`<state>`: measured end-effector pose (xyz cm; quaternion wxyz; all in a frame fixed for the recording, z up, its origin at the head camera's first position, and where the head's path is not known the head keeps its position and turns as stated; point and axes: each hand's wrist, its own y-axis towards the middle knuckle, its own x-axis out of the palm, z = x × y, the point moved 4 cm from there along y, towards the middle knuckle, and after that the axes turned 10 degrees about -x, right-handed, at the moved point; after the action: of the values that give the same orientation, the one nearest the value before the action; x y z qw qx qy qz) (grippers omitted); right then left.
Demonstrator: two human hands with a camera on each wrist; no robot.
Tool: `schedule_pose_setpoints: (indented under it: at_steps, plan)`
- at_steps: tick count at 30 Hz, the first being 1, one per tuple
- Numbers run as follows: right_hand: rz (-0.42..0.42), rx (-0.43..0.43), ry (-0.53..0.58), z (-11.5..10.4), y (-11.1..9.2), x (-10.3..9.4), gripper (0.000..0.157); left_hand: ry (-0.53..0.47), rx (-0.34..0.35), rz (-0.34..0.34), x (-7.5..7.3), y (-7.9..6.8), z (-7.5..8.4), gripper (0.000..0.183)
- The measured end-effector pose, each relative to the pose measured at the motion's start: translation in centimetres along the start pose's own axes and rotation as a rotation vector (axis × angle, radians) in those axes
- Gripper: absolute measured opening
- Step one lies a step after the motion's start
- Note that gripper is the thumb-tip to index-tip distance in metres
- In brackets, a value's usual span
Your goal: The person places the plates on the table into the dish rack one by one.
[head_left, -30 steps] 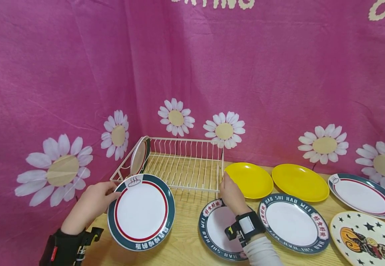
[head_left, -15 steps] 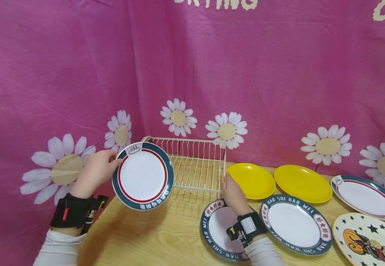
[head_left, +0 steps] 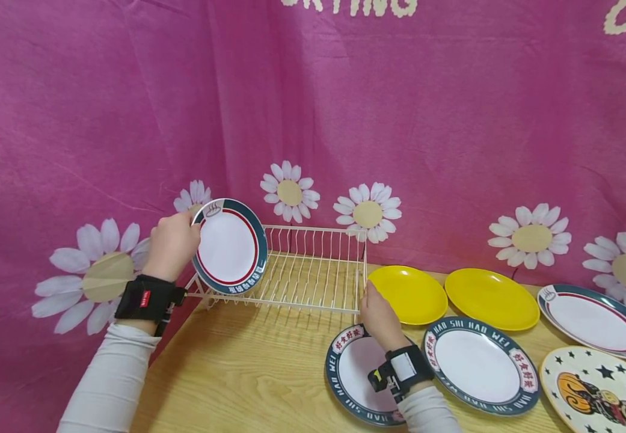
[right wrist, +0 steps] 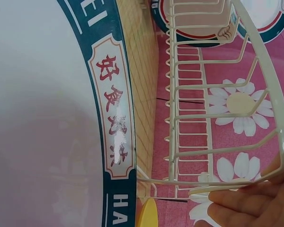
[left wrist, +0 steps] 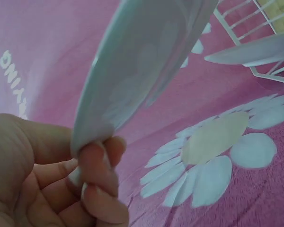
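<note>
My left hand (head_left: 174, 243) pinches a white plate (head_left: 228, 246) with a dark green rim and red ring by its left edge. The plate is raised nearly upright over the left end of a white wire dish rack (head_left: 313, 309). In the left wrist view, thumb and fingers (left wrist: 97, 165) grip the plate's rim. Another plate (right wrist: 194, 21) stands in the rack's far end in the right wrist view; the held plate hides it in the head view. My right hand (head_left: 382, 316) holds the rack's right end, its fingers (right wrist: 246, 205) at the end wire.
Yellow plates (head_left: 407, 294) lie right of the rack. Green-rimmed lettered plates (head_left: 480, 367) lie in front, one (head_left: 350, 379) partly under my right forearm. A red-ringed plate (head_left: 596, 322) and a star-patterned plate (head_left: 605, 391) are farther right. A pink cloth (head_left: 426, 120) hangs behind.
My left hand has lifted the plate from in front of the rack up and away from me, over its left end. My right hand has stayed at the rack's right end.
</note>
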<state>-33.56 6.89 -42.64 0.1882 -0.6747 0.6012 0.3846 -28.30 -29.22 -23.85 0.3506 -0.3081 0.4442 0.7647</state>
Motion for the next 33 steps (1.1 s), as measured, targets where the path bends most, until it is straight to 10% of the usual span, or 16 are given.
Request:
schedule_pose_setpoints:
  at_steps: [7, 17, 33]
  plan:
    - [0.003, -0.006, -0.007, 0.1, 0.1, 0.1, 0.054, 0.030, -0.001, 0.110, 1.7, 1.7, 0.5, 0.022]
    - [0.014, -0.010, -0.015, 0.0, 0.2, 0.1, 0.054, 0.221, 0.209, 0.296, 5.0, 3.4, 3.0, 0.017]
    - [0.004, 0.005, 0.006, 0.1, 0.1, 0.1, 0.054, 0.385, 0.385, 0.420, 9.6, 2.2, 4.6, 0.027]
